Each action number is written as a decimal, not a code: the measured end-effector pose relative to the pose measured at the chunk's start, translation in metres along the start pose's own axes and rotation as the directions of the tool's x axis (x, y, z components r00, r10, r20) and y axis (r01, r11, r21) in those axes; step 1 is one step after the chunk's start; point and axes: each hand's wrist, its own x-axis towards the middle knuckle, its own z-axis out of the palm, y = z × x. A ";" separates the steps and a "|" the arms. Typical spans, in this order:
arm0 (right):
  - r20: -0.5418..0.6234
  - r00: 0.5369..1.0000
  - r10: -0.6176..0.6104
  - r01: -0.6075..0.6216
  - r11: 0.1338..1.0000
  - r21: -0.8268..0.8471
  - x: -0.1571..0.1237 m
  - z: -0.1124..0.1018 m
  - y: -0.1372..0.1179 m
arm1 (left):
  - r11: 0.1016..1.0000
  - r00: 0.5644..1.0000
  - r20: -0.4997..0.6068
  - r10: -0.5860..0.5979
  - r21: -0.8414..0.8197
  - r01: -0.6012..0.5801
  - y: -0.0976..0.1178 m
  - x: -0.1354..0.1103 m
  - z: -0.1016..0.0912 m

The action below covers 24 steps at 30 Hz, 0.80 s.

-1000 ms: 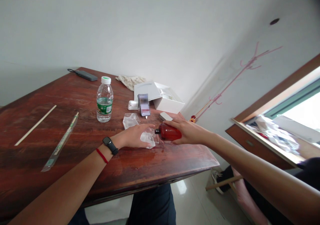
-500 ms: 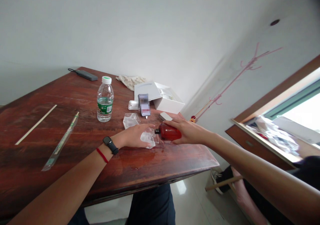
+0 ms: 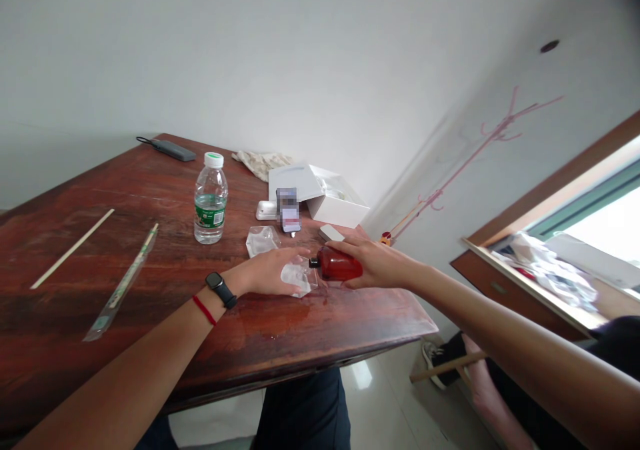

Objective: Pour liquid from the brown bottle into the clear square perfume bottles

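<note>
In my right hand point(image 3: 376, 263) lies a red see-through bottle point(image 3: 336, 265), tipped on its side with its dark neck pointing left. Its mouth is at the right side of a clear plastic container point(image 3: 304, 285) on the table. My left hand point(image 3: 265, 273) curves round this container, thumb on the near side and fingers on the far side. Whether liquid leaves the bottle cannot be made out. Just behind my left hand is another clear angular plastic piece point(image 3: 262, 238), partly covered by the hand. A wet patch point(image 3: 280, 323) shines on the wood in front.
On the wooden table point(image 3: 165, 277) stand a water bottle point(image 3: 210, 200), a phone point(image 3: 290, 213) and an open white box point(image 3: 340, 203). A small pale block point(image 3: 331, 233) sits behind my right hand. Chopsticks point(image 3: 73, 249) lie left. Another person's leg point(image 3: 490, 397) shows lower right.
</note>
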 end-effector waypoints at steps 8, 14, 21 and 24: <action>0.016 1.000 0.012 -0.012 1.000 -0.001 0.001 -0.003 -0.003 | 1.000 1.000 0.006 0.010 -0.014 -0.010 0.001 0.001 -0.001; 0.017 1.000 0.018 -0.018 1.000 -0.004 0.001 -0.003 -0.004 | 1.000 1.000 0.002 0.010 -0.012 -0.010 -0.001 0.001 -0.001; 0.031 0.999 0.025 -0.025 0.999 -0.023 0.002 -0.004 -0.006 | 1.000 1.000 -0.004 0.018 -0.015 -0.018 0.000 0.001 -0.001; 0.028 0.999 0.020 -0.019 1.000 -0.022 0.002 -0.004 -0.006 | 1.000 1.000 -0.001 0.018 -0.015 -0.018 0.001 0.000 -0.002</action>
